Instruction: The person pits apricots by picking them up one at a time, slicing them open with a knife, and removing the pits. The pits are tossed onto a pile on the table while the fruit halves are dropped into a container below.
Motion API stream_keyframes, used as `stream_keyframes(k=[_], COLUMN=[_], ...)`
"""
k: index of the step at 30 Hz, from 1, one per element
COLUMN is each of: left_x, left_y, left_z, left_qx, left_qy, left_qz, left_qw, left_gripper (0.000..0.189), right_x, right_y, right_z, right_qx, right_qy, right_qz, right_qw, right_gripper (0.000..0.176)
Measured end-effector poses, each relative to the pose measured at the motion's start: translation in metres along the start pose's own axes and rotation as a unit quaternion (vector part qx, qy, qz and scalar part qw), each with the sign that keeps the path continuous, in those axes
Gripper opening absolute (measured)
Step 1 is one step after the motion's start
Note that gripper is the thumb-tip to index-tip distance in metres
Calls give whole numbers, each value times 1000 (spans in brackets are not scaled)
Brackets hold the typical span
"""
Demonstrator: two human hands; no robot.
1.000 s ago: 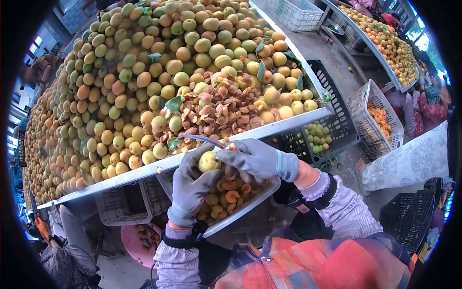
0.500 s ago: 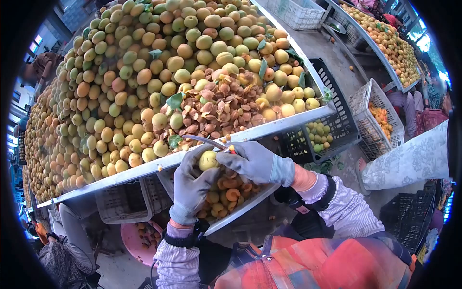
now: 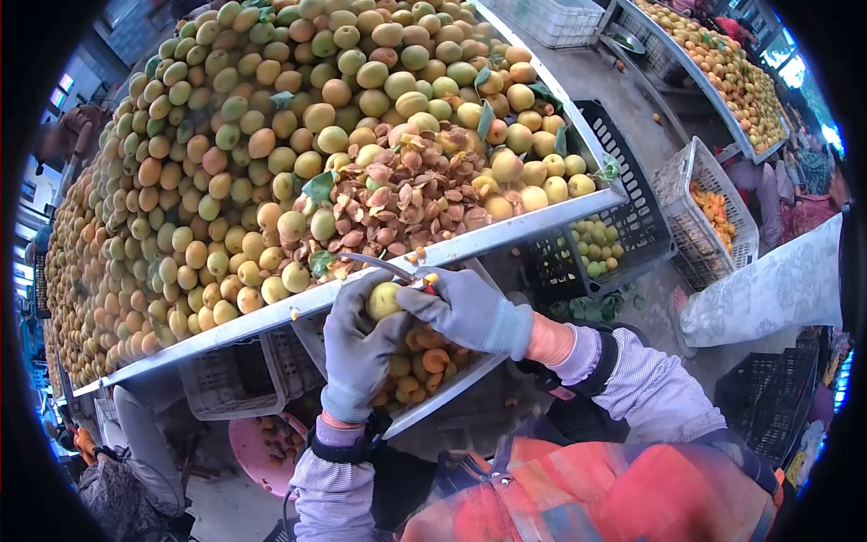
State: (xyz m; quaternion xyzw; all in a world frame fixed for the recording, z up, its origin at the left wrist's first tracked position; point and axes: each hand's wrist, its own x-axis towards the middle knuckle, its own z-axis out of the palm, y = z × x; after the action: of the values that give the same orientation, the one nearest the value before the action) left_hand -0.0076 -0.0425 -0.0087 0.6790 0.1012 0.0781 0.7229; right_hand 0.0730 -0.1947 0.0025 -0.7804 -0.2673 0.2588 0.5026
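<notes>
My left hand (image 3: 354,348), in a grey glove, has its fingers wrapped round a yellow-green apricot (image 3: 384,303). My right hand (image 3: 474,314), gloved alike, grips a small curved knife (image 3: 377,264) with some red at its handle. The blade points left, just above the apricot and in front of the table's metal rim (image 3: 506,233). Both hands are close together over a metal-edged tray (image 3: 449,397) of apricots and orange halves. Beyond the rim, brown apricot pits (image 3: 406,194) lie piled against a large heap of whole apricots (image 3: 217,144).
Below the table stand a grey plastic crate (image 3: 230,408) and a pink basin (image 3: 237,443). To the right are a black crate (image 3: 639,203) with green fruit and a white crate (image 3: 670,194) with orange pieces. A second fruit table (image 3: 722,81) and people are further off.
The view has shifted slightly. My right hand and the knife have moved a little to the left, and the apricot remains in my left hand.
</notes>
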Motion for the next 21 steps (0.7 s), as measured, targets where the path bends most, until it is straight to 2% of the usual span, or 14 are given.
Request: stream_keyframes(k=[3,5,6,8,9,10,12,14,15,16,17,18,20,21], left_x=[0,0,0,0,-1,-2,-3,-4,-4,-5,-6,-6,-6,-6], left_y=[-2,-4,-6,-6,-5,-4,-2,-4,-3,-1,0,2,7,8], left_z=[0,0,1,3,1,0,0,-2,-1,1,2,2,0,2], left_qx=[41,65,88,84,134,182,221,218,220,104,-15,-14,-147,-166], left_qy=[5,11,20,25,17,7,16,19,16,29,39,36,-11,-16], left_qz=[21,36,54,58,75,90,104,109,112,61,7,9,-16,-5], left_qw=[999,997,994,994,988,979,970,970,969,992,999,999,989,986], left_gripper=[42,42,41,42,42,43,42,44,44,45,47,47,53,56], right_x=[2,2,3,5,4,3,2,1,1,3,4,3,0,1], right_y=[8,12,15,18,14,8,-1,-2,-9,-13,-11,-14,-25,-20], right_z=[8,13,14,17,17,15,10,12,2,-6,-8,-11,-18,-19], right_qx=[48,66,66,132,197,200,219,263,277,288,324,323,348,329], right_qy=[4,51,54,17,-10,-6,-57,-33,-97,-160,-196,-193,-198,-198], right_qz=[-3,-61,-57,10,65,70,163,137,172,204,191,188,200,164], right_qw=[999,995,995,991,978,977,960,954,941,922,906,907,894,909], right_gripper=[37,40,40,38,35,35,35,40,45,50,56,56,55,56])
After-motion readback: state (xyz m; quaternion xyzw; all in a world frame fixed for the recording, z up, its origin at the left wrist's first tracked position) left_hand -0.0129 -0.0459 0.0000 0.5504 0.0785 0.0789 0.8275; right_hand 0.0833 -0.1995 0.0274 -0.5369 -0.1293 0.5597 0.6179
